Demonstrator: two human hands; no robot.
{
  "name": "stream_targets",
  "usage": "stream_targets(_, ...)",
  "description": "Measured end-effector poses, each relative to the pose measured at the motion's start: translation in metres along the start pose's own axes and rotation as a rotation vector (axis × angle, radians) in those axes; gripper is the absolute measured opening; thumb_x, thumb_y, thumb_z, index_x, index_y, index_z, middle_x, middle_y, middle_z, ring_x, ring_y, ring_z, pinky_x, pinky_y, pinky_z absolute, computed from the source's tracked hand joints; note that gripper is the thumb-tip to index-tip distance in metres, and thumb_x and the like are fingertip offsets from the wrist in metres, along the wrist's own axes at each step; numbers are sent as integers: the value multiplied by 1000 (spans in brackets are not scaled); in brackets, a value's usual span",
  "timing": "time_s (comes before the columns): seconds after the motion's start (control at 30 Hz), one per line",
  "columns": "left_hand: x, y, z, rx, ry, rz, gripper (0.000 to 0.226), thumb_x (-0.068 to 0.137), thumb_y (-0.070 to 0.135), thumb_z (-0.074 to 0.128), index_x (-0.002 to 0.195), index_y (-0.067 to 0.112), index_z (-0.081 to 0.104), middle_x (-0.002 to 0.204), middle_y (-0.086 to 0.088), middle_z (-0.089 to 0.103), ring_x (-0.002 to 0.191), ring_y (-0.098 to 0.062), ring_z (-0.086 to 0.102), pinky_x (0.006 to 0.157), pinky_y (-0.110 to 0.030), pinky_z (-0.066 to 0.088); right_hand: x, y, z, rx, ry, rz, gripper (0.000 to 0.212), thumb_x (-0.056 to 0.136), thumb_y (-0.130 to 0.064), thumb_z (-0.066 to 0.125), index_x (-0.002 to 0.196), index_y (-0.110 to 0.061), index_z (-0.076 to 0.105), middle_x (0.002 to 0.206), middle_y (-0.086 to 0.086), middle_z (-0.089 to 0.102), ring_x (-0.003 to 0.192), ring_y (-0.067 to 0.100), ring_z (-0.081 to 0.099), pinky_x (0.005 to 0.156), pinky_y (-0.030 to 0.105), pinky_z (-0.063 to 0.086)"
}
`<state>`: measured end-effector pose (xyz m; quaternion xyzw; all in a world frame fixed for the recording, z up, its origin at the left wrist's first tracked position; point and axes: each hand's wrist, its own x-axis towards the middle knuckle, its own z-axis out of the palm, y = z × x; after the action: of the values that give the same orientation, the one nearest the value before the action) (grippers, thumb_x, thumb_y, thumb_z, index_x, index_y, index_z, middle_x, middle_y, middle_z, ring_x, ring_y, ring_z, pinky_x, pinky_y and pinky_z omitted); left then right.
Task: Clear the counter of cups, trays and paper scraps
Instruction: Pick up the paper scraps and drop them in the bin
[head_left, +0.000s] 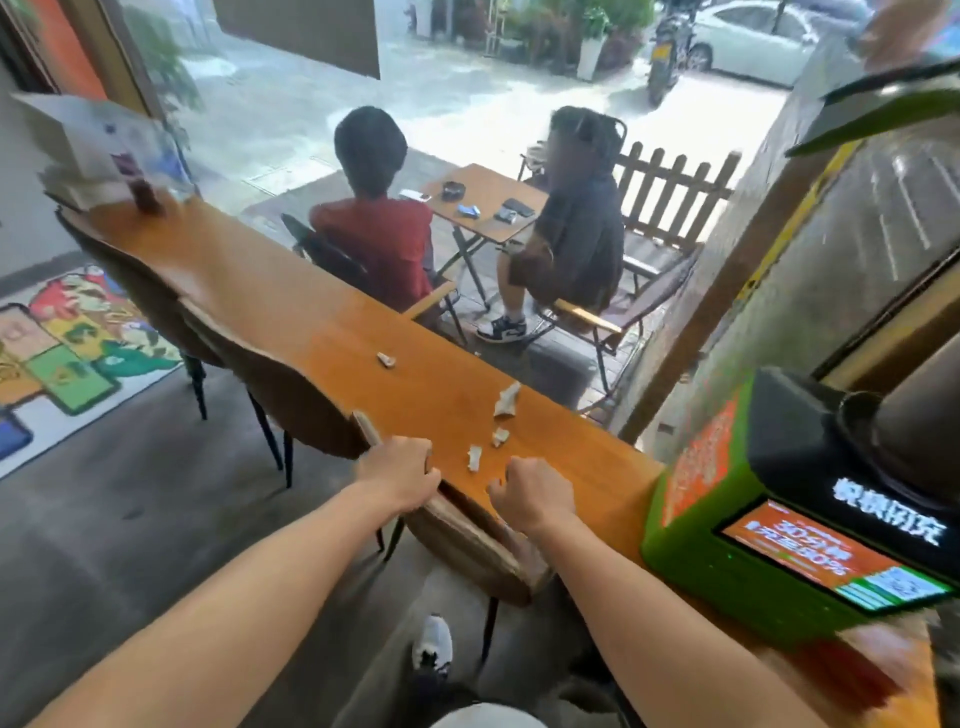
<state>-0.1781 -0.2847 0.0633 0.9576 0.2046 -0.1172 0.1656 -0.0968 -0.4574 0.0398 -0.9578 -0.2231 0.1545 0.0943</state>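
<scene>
Paper-scrap stage; no cups or trays visible on the bench (291, 312). Left hand (400, 473) curled over the near edge, what its grip holds I cannot tell. Right hand (530, 493) loosely fisted on the wood, grip contents hidden. Four paper scraps (507, 400) lie just beyond the hands. Next, probably: sweep or pinch them up, nearest first.

On the counter (322, 317), four paper scraps: one (385, 359) toward the middle, a larger one (507, 399) nearer the far edge, two small ones (500, 436) (474, 458) closer in. Left hand (400, 470) at the near edge, right hand (532, 493) beside it on the top. Charging kiosk (779, 525) at the right end; leaflet stand (104, 140) at the far left end. Chairs (291, 384) tucked under the near edge.
</scene>
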Motion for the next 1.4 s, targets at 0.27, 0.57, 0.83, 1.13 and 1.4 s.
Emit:
stream_targets(0.27,143,1,0,44,-115,98,19,89,39,49,83,23,56,93,-2,64,83,-26,59,67,-35,48,123,13,7,37,-61,98,26,91,-41,47,98,-18,56,102,7,63,93,32,63,65,36,42)
stream_targets(0.57,231,-6,40,180,-360,281,13,91,37,50,89,24,54,102,-4,65,91,-27,62,65,-34,46,158,11,55,198,-155,325,23,92,-38,46,101,-19,57,105,6,62,94,30,61,73,39,49)
stream_targets(0.83,284,20,50,229,-442,529,8,92,31,52,86,27,56,98,-1,67,80,-22,58,61,-33,46,155,-15,76,319,-151,565,28,93,-38,53,117,-23,57,113,5,63,101,29,62,79,39,51)
stream_targets(1.13,303,38,83,212,-429,780,24,95,26,57,117,24,64,118,-2,62,100,-26,64,73,-36,56,168,-37,106,433,-59,711,38,95,-39,59,130,-27,53,120,2,56,109,24,57,82,38,53)
stream_targets(1.4,315,26,122,261,-467,892,16,96,11,56,105,14,68,109,-7,56,94,-25,59,73,-31,48,179,-47,146,394,-1,702,19,95,-20,56,114,-24,59,112,2,51,103,23,49,69,36,52)
